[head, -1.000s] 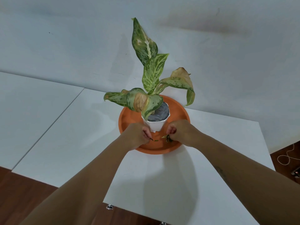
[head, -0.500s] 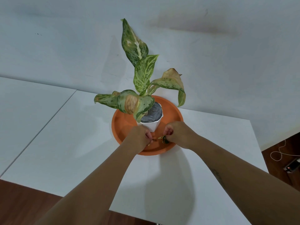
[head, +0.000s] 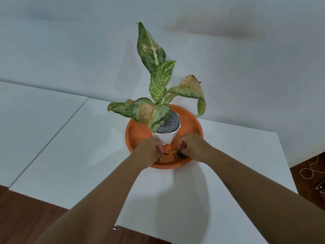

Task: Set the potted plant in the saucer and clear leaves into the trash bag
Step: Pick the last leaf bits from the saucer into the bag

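Note:
A potted plant (head: 159,88) with speckled green and browning leaves stands in its white pot (head: 166,137) inside the round orange saucer (head: 137,132) on the white table. My left hand (head: 149,152) is curled in the saucer's front part, fingers pinched on small leaf bits (head: 165,154). My right hand (head: 192,147) is beside it, also pinched on green leaf scraps (head: 179,153). Both hands sit just in front of the pot. No trash bag is in view.
The white table (head: 175,199) has a second white tabletop (head: 35,120) next to it on the left, with a seam between. A pale wall (head: 70,50) rises right behind the plant. Wooden floor (head: 26,217) shows below, and a white cord (head: 309,169) lies at the right.
Both hands have stayed in the front of the saucer, picking at leaf bits; my view has shifted slightly. The pot and saucer have not moved.

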The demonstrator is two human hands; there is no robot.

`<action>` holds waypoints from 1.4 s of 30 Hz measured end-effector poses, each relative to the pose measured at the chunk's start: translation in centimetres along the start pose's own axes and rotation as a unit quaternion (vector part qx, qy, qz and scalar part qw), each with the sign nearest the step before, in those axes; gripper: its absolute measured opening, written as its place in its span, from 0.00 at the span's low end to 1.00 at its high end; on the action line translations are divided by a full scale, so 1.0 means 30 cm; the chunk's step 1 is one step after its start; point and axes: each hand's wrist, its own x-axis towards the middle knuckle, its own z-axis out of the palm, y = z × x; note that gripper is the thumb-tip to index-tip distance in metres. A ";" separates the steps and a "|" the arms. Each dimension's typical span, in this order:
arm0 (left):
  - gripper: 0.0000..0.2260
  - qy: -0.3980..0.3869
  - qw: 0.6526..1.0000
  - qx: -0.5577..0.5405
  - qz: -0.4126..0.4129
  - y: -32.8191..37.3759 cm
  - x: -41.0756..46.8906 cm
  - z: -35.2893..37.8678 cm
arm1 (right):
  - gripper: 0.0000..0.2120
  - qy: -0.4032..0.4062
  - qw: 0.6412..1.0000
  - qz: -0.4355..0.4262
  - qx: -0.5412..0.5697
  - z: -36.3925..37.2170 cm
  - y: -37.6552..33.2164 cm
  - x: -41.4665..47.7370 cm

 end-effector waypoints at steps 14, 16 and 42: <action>0.13 -0.052 0.998 -0.018 0.001 0.007 0.015 0.002 | 0.08 -0.042 0.997 -0.001 -0.060 0.000 -0.028 0.026; 0.12 -0.047 0.999 -0.007 -0.002 0.013 0.019 0.013 | 0.08 -0.039 0.997 -0.007 -0.068 -0.001 -0.026 0.021; 0.04 0.035 0.949 -0.309 -0.047 -0.017 -0.034 -0.048 | 0.05 0.055 0.986 0.045 0.154 -0.082 -0.045 -0.053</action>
